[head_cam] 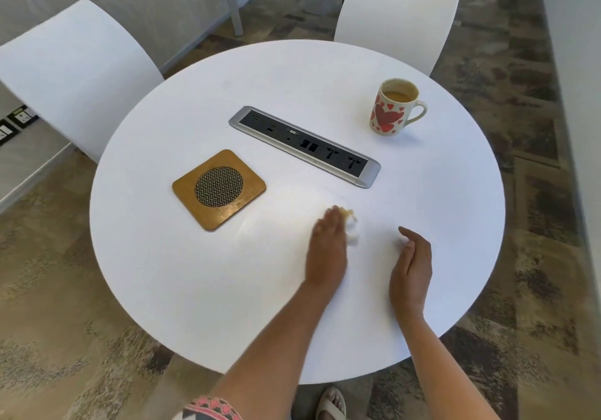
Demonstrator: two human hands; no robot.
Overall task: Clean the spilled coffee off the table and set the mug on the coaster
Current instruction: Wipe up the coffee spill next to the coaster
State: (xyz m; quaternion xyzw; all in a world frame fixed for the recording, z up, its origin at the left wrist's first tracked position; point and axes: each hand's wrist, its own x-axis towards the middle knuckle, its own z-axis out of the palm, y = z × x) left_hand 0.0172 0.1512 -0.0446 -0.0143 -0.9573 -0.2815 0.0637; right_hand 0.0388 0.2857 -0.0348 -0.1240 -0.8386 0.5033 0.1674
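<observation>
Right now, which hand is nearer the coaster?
Left. The left hand is just right of the wooden coaster, pressing a tissue; the right hand is farther right, beyond the left one.

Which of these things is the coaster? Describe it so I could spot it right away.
Start at the round white table and find the long silver socket strip set into its middle. On the strip's near left side lies a square wooden coaster with rounded corners. Its round metal mesh centre sets it apart from the heart-patterned mug across the strip.
</observation>
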